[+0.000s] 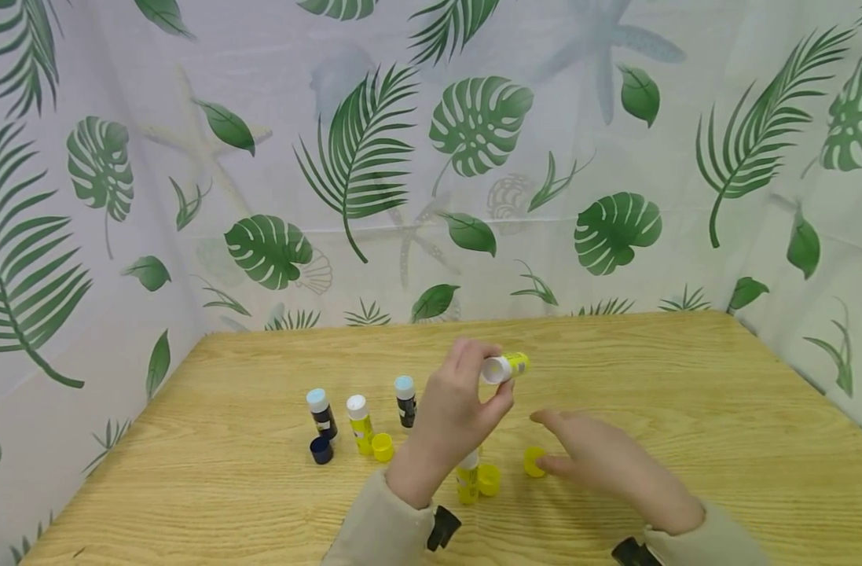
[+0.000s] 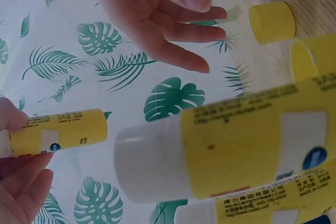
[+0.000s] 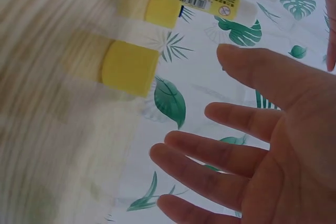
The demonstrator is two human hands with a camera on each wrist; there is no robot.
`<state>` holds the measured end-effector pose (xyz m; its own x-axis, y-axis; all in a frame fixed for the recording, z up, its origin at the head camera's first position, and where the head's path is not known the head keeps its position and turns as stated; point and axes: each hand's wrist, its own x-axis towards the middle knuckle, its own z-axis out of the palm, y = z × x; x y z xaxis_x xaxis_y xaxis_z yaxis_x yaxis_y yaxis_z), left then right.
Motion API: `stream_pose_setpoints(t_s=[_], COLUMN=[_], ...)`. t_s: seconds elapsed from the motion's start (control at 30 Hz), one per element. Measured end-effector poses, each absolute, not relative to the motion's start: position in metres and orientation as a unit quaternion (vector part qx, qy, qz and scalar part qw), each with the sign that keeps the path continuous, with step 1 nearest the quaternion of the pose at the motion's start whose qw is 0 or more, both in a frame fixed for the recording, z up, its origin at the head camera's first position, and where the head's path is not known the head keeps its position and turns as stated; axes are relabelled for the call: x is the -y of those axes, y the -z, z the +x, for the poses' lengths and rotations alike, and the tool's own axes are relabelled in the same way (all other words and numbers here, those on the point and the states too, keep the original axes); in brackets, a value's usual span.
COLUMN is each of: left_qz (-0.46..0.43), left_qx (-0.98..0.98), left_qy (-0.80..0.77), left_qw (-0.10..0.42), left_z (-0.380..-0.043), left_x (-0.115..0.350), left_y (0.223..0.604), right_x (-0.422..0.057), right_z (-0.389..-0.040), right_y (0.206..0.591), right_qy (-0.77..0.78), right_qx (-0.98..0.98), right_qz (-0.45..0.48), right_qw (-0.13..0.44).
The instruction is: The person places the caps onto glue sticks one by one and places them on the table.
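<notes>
My left hand (image 1: 455,397) is raised above the table and holds a yellow glue stick (image 1: 517,364) by its white end, between thumb and fingers. In the left wrist view the fingertips pinch this glue stick (image 2: 63,132), which lies sideways. My right hand (image 1: 603,464) hovers lower at the right, fingers spread and holding nothing. A yellow cap (image 3: 130,67) stands on the table near its thumb and fingertips, apart from them in the right wrist view. Close below the left wrist an uncapped yellow glue stick (image 1: 467,481) stands beside another yellow cap (image 1: 489,479).
Farther left, another yellow glue stick (image 1: 361,428) stands with a yellow cap (image 1: 383,446) beside it. Two dark glue sticks with pale blue tops, one at left (image 1: 321,413) and one behind (image 1: 405,402), stand nearby. A dark cap (image 1: 320,450) sits in front. A leaf-print curtain (image 1: 431,275) borders the wooden table (image 1: 685,377).
</notes>
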<state>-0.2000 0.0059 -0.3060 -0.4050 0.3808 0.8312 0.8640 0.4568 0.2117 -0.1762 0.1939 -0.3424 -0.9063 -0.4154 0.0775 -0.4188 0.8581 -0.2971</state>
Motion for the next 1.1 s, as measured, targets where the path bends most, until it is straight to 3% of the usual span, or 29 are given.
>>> stream_pose_setpoints(t_s=[0.4,1.1], left_qz=[-0.404,-0.416], left_qx=[0.771,0.782], left_qy=[0.308,0.294], left_qw=[0.384,0.359], left_z=[-0.199,-0.198], left_x=[-0.007,-0.008], left_y=[0.306,0.305], right_x=[-0.188,-0.183], right_z=[-0.178,-0.181], right_y=[0.351,0.358], right_qy=[-0.155,-0.158], right_qx=[0.965,0.965], right_qz=[0.205,0.191], right_qw=[-0.041,-0.082])
